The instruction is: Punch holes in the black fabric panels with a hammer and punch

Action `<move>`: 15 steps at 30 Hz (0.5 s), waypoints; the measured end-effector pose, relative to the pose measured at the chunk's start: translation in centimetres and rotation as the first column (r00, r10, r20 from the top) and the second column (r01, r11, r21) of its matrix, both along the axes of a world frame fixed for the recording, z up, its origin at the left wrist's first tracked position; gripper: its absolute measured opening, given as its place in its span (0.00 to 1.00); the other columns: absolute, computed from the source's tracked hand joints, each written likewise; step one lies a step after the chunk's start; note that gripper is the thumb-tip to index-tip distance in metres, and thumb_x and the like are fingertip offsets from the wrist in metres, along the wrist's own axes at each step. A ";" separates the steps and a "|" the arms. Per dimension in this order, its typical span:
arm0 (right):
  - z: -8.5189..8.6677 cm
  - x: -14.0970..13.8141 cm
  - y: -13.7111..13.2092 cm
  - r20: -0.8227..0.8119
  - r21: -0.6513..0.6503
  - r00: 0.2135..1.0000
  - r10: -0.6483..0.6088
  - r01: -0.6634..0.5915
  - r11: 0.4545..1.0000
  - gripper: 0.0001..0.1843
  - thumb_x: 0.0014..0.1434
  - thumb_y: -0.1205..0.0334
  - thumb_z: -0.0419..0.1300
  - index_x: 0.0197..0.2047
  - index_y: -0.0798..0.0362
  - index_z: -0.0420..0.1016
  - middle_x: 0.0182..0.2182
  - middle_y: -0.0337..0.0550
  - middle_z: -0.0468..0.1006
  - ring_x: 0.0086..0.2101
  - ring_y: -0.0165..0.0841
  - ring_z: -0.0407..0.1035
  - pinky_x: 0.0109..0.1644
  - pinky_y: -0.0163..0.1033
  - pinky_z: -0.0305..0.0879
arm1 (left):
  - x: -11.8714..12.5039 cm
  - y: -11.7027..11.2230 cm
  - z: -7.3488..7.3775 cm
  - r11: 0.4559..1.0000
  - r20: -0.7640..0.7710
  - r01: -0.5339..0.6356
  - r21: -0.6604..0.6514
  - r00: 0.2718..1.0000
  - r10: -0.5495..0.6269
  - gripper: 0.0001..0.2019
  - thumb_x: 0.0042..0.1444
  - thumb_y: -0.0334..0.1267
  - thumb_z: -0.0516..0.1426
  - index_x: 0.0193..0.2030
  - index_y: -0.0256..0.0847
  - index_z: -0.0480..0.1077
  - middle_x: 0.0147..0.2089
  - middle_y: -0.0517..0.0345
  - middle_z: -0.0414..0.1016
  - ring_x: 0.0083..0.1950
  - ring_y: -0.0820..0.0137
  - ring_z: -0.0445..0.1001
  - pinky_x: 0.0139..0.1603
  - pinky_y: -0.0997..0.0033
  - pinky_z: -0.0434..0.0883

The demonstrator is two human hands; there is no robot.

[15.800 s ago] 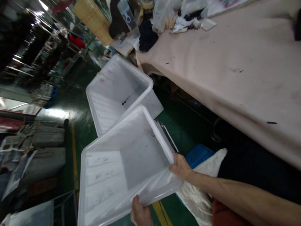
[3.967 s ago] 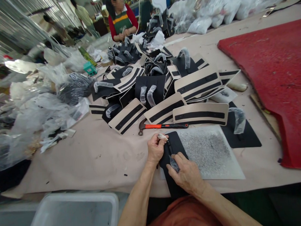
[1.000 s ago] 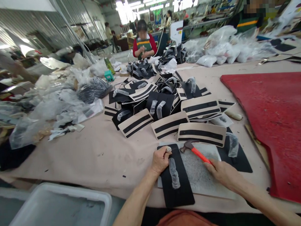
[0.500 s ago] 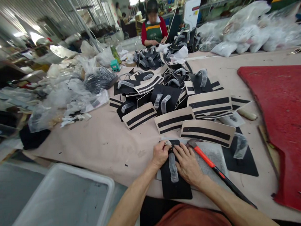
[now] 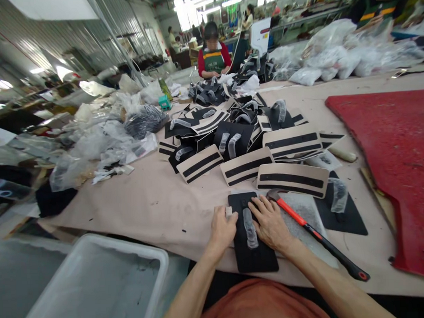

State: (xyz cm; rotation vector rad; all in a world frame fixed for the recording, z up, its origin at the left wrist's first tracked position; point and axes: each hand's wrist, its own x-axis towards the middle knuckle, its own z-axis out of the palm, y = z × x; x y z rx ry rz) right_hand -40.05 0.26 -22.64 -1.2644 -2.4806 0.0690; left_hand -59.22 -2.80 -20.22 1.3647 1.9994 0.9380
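A flat black panel (image 5: 241,248) lies before me, a plastic-wrapped strap handle (image 5: 249,228) running along its middle. My right hand (image 5: 272,224) rests on its right side, fingers stretched out by the handle. At the panel's left edge, my left hand (image 5: 223,229) is closed. A small pale thing (image 5: 228,211) shows at its fingers; whether it is held or wrapped round a finger I cannot tell. Right of my right hand lies a hammer (image 5: 319,238) with a red and black handle, its head close to the fingertips.
Beige panels with black stripes (image 5: 292,178) and more black panels are heaped beyond my hands. A red sheet (image 5: 382,148) covers the right. A grey plastic bin (image 5: 163,262) stands at lower left. Plastic bags (image 5: 93,135) crowd the left. A co-worker (image 5: 213,59) sits across the table.
My left hand has moved off the panel's top, near the handle's upper end, to its left edge. The right hand stays spread on the panel. The view has tilted slightly upward.
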 end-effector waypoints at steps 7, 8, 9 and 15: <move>0.5 0.0 0.2 0.043 0.049 0.996 0.082 -0.084 0.995 0.21 0.64 0.64 0.54 0.59 0.54 0.73 0.61 0.50 0.70 0.64 0.48 0.55 0.69 0.60 0.44 | 1.2 1.9 -1.0 0.992 -0.060 -0.123 -0.031 0.991 0.121 0.05 0.54 0.30 0.59 0.29 0.41 0.67 0.29 0.58 0.72 0.34 0.67 0.69 0.36 0.70 0.61; 0.6 0.0 0.3 0.042 0.069 0.994 0.102 -0.104 0.992 0.20 0.65 0.64 0.53 0.58 0.53 0.73 0.60 0.51 0.71 0.63 0.48 0.56 0.68 0.60 0.45 | 1.3 2.0 -1.2 0.987 -0.051 -0.160 -0.013 0.986 0.159 0.06 0.54 0.28 0.58 0.28 0.41 0.67 0.28 0.59 0.71 0.33 0.68 0.68 0.36 0.70 0.60; 0.6 0.1 0.3 0.030 0.101 0.992 0.122 -0.125 0.987 0.19 0.65 0.64 0.52 0.57 0.53 0.73 0.60 0.51 0.71 0.62 0.48 0.58 0.68 0.60 0.47 | 1.5 2.0 -1.3 0.982 -0.019 -0.190 -0.002 0.982 0.190 0.07 0.53 0.27 0.58 0.28 0.41 0.66 0.28 0.60 0.70 0.32 0.69 0.67 0.35 0.70 0.59; -2.7 3.9 2.3 -0.194 0.247 0.976 0.095 -0.045 0.968 0.23 0.64 0.48 0.53 0.53 0.53 0.75 0.51 0.60 0.75 0.53 0.54 0.67 0.55 0.60 0.61 | -2.0 1.7 -0.9 0.911 0.435 -0.411 -0.006 0.820 0.373 0.09 0.46 0.21 0.59 0.29 0.40 0.68 0.25 0.66 0.66 0.28 0.75 0.65 0.30 0.75 0.60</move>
